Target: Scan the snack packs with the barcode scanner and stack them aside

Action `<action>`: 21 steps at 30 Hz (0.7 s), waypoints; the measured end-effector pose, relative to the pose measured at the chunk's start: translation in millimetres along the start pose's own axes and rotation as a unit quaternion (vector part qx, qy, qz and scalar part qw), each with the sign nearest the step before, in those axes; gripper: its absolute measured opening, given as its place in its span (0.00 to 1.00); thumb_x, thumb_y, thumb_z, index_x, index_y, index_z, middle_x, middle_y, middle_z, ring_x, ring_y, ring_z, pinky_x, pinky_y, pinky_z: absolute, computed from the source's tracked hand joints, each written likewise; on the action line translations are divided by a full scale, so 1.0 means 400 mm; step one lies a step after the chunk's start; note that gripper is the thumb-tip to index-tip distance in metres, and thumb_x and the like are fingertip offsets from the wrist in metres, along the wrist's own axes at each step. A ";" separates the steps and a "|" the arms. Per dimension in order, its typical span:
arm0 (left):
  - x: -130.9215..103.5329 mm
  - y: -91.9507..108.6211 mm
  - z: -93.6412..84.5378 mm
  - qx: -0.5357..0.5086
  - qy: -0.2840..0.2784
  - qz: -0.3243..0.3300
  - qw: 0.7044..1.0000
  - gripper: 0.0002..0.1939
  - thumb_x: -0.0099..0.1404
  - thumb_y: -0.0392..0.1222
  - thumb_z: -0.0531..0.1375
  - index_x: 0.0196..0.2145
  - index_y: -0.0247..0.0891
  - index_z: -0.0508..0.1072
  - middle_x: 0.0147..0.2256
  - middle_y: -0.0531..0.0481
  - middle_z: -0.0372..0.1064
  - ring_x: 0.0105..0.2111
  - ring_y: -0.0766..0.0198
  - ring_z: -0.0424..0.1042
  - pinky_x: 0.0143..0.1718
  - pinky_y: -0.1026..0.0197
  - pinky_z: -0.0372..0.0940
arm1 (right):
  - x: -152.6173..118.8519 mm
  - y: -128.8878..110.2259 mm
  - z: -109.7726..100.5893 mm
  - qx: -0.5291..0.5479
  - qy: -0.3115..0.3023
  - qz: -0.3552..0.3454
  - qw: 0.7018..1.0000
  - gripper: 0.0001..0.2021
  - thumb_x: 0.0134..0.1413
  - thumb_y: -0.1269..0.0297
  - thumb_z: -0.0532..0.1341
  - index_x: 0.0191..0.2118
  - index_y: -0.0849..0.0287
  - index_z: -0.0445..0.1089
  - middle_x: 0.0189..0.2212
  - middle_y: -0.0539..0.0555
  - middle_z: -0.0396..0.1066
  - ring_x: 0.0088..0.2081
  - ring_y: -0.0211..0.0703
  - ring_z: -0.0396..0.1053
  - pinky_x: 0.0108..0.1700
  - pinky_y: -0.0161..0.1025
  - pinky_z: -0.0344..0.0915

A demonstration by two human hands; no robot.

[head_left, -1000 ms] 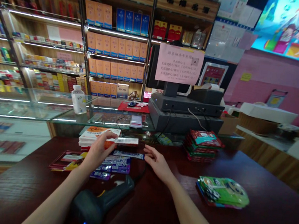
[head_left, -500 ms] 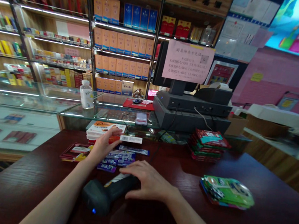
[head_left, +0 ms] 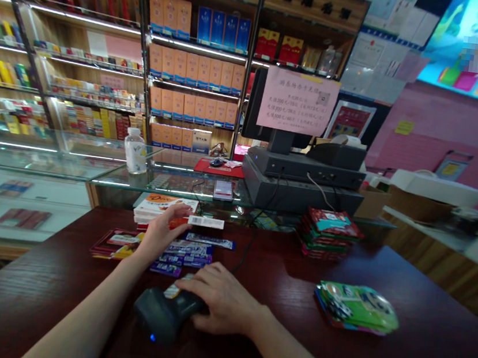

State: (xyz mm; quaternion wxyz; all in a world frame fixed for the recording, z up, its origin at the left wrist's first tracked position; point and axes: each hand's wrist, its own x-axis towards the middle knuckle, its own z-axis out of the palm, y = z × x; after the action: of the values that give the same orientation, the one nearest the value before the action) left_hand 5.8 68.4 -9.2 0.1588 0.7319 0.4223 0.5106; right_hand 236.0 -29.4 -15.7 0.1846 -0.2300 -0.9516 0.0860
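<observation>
Right hand (head_left: 226,300) now settling onto the scanner (head_left: 159,311), fingers (head_left: 196,286) wrapping it, left hand (head_left: 163,230) apparently pinching a barcoded box (head_left: 206,222), purple packets (head_left: 195,251) lying between, green packs (head_left: 356,306) sitting rightward.

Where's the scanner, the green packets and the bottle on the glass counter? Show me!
Scanner (head_left: 160,312): head view, on its dark head.
Green packets (head_left: 358,305): head view, middle of the top packet.
Bottle (head_left: 136,156): head view, middle of its side.
</observation>
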 end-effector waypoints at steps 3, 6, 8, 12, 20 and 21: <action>-0.001 0.005 0.000 -0.003 -0.002 0.002 1.000 0.22 0.63 0.52 0.62 0.51 0.42 0.67 0.48 0.45 0.77 0.50 0.55 0.77 0.57 0.46 0.67 | -0.011 0.007 -0.033 -0.004 0.008 0.014 1.000 0.29 0.56 0.60 0.64 0.63 0.52 0.62 0.46 0.56 0.72 0.47 0.47 0.67 0.52 0.43 0.58; -0.001 0.008 0.001 -0.001 0.001 0.003 1.000 0.21 0.63 0.52 0.62 0.50 0.42 0.68 0.49 0.46 0.77 0.50 0.56 0.77 0.57 0.47 0.68 | -0.033 0.016 -0.072 0.002 0.026 0.038 0.999 0.27 0.59 0.56 0.64 0.62 0.52 0.64 0.44 0.55 0.73 0.46 0.47 0.68 0.51 0.43 0.58; -0.001 0.009 0.004 0.005 0.005 0.004 1.000 0.20 0.63 0.53 0.62 0.49 0.42 0.68 0.49 0.46 0.77 0.50 0.55 0.77 0.57 0.47 0.68 | -0.054 0.025 -0.093 0.010 0.045 0.061 0.997 0.28 0.58 0.53 0.65 0.62 0.52 0.64 0.45 0.56 0.73 0.47 0.48 0.68 0.51 0.43 0.59; -0.003 0.018 0.012 0.018 0.004 0.013 1.000 0.21 0.62 0.56 0.62 0.48 0.42 0.70 0.47 0.46 0.78 0.49 0.54 0.77 0.56 0.47 0.68 | -0.106 0.051 -0.115 0.066 0.124 0.124 0.982 0.29 0.56 0.54 0.68 0.61 0.54 0.65 0.50 0.57 0.73 0.49 0.49 0.69 0.53 0.44 0.62; -0.012 0.028 0.031 0.037 -0.021 0.026 0.999 0.19 0.63 0.53 0.61 0.49 0.44 0.70 0.46 0.49 0.79 0.50 0.55 0.77 0.55 0.50 0.69 | -0.174 0.101 -0.122 0.202 0.235 0.216 0.926 0.33 0.51 0.62 0.71 0.63 0.52 0.65 0.50 0.55 0.74 0.49 0.47 0.71 0.55 0.44 0.65; -0.013 0.027 0.034 0.038 -0.020 0.028 0.999 0.19 0.63 0.52 0.61 0.49 0.44 0.70 0.46 0.49 0.79 0.50 0.55 0.77 0.55 0.51 0.69 | -0.177 0.102 -0.124 0.217 0.237 0.223 0.920 0.34 0.51 0.62 0.71 0.63 0.52 0.64 0.51 0.55 0.74 0.50 0.48 0.71 0.56 0.45 0.65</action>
State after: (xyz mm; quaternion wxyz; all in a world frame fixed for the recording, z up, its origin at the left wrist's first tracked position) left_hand 22.1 60.6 -11.0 0.1250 0.7593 0.4175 0.4832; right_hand 330.4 -22.7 -2.3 0.4266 -0.4041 -0.7621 0.2720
